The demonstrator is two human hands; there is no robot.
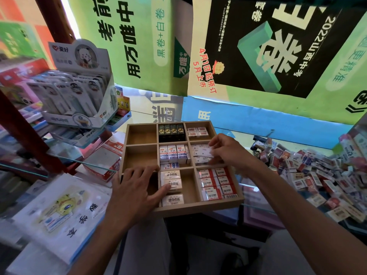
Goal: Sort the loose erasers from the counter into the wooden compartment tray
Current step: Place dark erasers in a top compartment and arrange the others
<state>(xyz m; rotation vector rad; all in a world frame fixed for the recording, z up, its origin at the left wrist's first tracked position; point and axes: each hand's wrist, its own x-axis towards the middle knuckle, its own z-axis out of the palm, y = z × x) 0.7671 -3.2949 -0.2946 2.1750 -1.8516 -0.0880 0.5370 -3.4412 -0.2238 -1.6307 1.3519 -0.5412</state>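
The wooden compartment tray (198,208) lies on the glass counter in front of me, with nine compartments. My right hand (228,150) hovers over the middle-right compartment and pinches a white eraser (204,152) there. My left hand (137,187) rests on the tray's front-left part, fingers spread over the divider, thumb touching the cream erasers (171,182) in the front-middle compartment. Black erasers (171,131) fill the back-middle compartment. White and blue ones (173,153) sit in the centre, red 2B ones (216,183) at front right. The left compartments hold nothing I can see.
A big heap of loose erasers (317,175) covers the counter to the right. A display box of carded stationery (79,90) stands at the back left. Booklets (59,213) and a red-and-white 2B pack (107,155) lie left of the tray. Posters hang behind.
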